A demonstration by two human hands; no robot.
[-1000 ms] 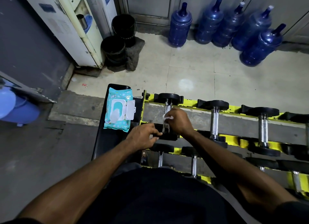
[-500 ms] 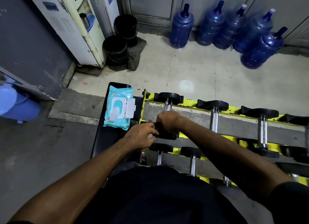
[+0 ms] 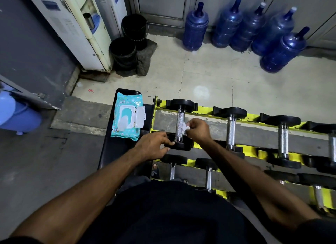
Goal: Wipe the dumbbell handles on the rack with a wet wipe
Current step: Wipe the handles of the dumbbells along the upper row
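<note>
Right hand (image 3: pixel 199 130) pinches the wet wipe (image 3: pixel 185 128) against the knurled handle (image 3: pixel 180 120) just beyond your left hand (image 3: pixel 152 147), which grips that dumbbell's near head (image 3: pixel 179 145); wrap the wipe right round, stroke end to end, roll for the underside.

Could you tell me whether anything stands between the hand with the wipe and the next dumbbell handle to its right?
Nothing visible does. The right hand pinches the wet wipe against the leftmost handle, and only the rack's bare grey shelf lies between it and the next handle. The left hand holds that dumbbell's near plate.
</note>
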